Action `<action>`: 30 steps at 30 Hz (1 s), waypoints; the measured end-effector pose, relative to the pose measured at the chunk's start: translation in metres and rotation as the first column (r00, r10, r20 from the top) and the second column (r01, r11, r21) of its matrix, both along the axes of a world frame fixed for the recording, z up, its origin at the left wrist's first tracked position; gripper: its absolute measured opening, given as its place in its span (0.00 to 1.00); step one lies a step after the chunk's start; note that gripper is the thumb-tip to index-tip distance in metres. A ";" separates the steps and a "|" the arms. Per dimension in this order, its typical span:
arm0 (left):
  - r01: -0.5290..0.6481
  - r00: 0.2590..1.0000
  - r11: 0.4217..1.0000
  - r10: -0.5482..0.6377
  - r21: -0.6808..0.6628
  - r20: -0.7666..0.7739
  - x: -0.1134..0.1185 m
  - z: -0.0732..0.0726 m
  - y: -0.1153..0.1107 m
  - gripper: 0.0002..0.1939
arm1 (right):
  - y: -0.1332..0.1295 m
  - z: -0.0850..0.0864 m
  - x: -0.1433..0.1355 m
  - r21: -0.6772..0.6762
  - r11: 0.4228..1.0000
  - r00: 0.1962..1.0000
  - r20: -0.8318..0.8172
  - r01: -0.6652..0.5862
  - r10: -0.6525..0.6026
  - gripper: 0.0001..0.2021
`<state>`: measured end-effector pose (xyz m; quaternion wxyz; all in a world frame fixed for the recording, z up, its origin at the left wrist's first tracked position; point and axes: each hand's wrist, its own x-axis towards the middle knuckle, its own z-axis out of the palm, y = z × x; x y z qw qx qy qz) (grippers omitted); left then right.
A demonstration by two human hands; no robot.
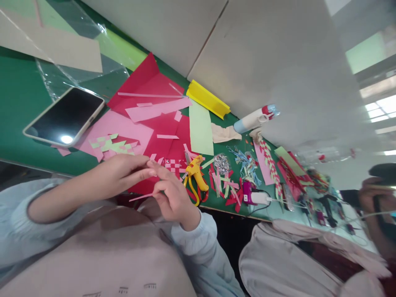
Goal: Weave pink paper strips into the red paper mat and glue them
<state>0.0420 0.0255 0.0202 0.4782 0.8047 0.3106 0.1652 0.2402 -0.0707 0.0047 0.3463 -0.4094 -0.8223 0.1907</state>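
Observation:
My left hand [123,172] reaches in above the table's near edge, its fingertips pressed together at the side of a small pink-and-white checked woven paper piece [173,163]. Touching those fingertips, my right hand [171,194] has its fingers curled, and a thin pink paper strip [140,197] sticks out to the left from them. Both hands meet over red paper [167,123]. A yellow glue gun [197,173] lies just right of my right hand. Green and pink woven paper [114,145] rests on a pink sheet beyond my left hand.
At left lies a phone [66,115] beside clear plastic. A yellow tray [208,99], a white bottle [253,119], paper scraps [225,183] and a purple power adapter [249,193] are on the green table [18,95]. At the far right another person's hand [377,196] shows.

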 end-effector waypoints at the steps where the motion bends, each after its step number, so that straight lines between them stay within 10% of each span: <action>1: -0.023 1.000 1.000 0.023 0.001 -0.003 0.000 0.000 -0.001 0.24 | 0.000 -0.001 -0.001 0.002 1.000 0.999 0.035 -0.006 0.006 0.04; 10: -0.086 0.995 0.995 0.089 -0.048 0.052 -0.014 0.002 0.010 0.23 | -0.001 0.003 0.002 -0.064 0.998 0.999 0.048 -0.017 0.020 0.03; 20: -0.145 0.970 0.960 0.186 -0.238 0.157 -0.030 -0.013 0.015 0.24 | 0.000 -0.017 0.015 -0.106 0.988 0.893 -0.425 0.113 -0.148 0.13; 30: -0.359 0.930 0.931 0.363 0.069 -0.052 -0.068 -0.038 0.004 0.22 | 0.001 -0.034 0.023 -0.219 0.963 0.839 -0.486 0.156 -0.247 0.22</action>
